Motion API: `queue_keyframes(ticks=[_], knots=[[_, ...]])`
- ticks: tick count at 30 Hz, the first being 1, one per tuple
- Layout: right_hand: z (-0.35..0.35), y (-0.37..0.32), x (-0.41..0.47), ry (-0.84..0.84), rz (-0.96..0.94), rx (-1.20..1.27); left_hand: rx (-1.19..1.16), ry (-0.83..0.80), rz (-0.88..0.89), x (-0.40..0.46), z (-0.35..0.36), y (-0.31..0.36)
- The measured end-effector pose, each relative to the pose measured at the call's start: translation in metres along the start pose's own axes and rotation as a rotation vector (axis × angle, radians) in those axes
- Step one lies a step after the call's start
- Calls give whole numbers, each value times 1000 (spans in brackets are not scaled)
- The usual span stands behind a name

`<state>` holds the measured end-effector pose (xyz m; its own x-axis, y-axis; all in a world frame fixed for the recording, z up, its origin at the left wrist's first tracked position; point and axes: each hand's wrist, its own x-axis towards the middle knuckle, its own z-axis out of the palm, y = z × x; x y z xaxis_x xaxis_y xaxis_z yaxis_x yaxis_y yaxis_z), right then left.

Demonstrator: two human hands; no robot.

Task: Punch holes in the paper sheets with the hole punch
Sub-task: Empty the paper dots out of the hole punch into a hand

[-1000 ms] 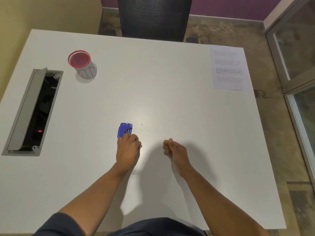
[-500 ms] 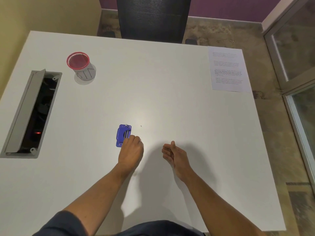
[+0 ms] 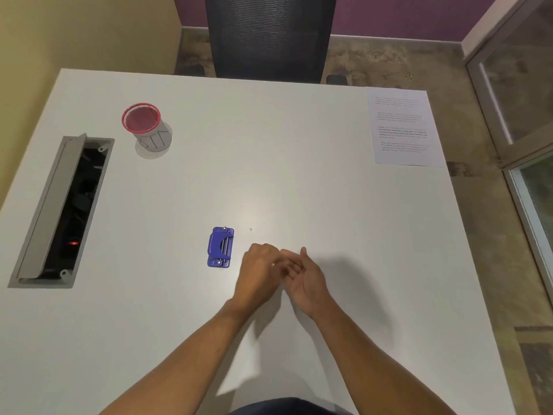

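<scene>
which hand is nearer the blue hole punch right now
Left. The left hand sits just right of the blue hole punch, not touching it; the right hand lies farther right, beyond the left one.

Hands met on the table

The hole punch lay just left of the fingers; the paper sheets lay well beyond, right.

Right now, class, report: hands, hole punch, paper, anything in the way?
Left hand and right hand together mid-table, holding nothing visible. Hole punch free beside left hand. Paper sheet at far right corner. Nothing between.
</scene>
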<state>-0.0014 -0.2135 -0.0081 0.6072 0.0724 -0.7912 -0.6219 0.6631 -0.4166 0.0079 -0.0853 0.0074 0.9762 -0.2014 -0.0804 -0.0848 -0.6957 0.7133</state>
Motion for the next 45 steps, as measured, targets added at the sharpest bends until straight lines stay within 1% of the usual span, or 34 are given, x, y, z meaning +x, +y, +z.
queue_keyframes(ticks=[3, 5, 7, 11, 13, 14, 16, 18, 22, 27, 31, 35, 40, 45], knots=[[7, -5, -2, -91, 34, 88, -53, -3, 53, -2, 2, 17], [9, -7, 0, -132, 82, 139, -22, -34, 61, -5, 6, 20], [9, -9, 3, -146, 99, 185, 23, -27, 61, -5, 6, 20], [6, -10, 6, -170, 48, 228, 35, 15, 54, -1, -1, 17], [5, -11, 8, -159, 10, 240, 32, 71, 40, 1, -4, 14], [4, -12, 8, -152, 3, 244, 32, 116, 8, 3, -6, 12], [2, -13, 9, -147, 9, 253, 13, 216, -108, 11, -10, 6], [-1, -15, 11, -148, 21, 256, 54, 277, -208, 19, -15, -5], [-3, -18, 14, -125, 17, 248, 331, 205, -285, 37, -21, -28], [-4, -21, 17, -101, 29, 201, 493, 144, -293, 54, -24, -46], [-5, -20, 20, -80, 33, 166, 566, 97, -263, 64, -24, -55], [-6, -19, 23, -61, 39, 126, 584, 45, -207, 65, -21, -59], [-7, -20, 26, -57, 36, 117, 621, 1, -181, 67, -19, -59], [-6, -21, 26, -54, 37, 107, 742, -107, -155, 70, -18, -57]])
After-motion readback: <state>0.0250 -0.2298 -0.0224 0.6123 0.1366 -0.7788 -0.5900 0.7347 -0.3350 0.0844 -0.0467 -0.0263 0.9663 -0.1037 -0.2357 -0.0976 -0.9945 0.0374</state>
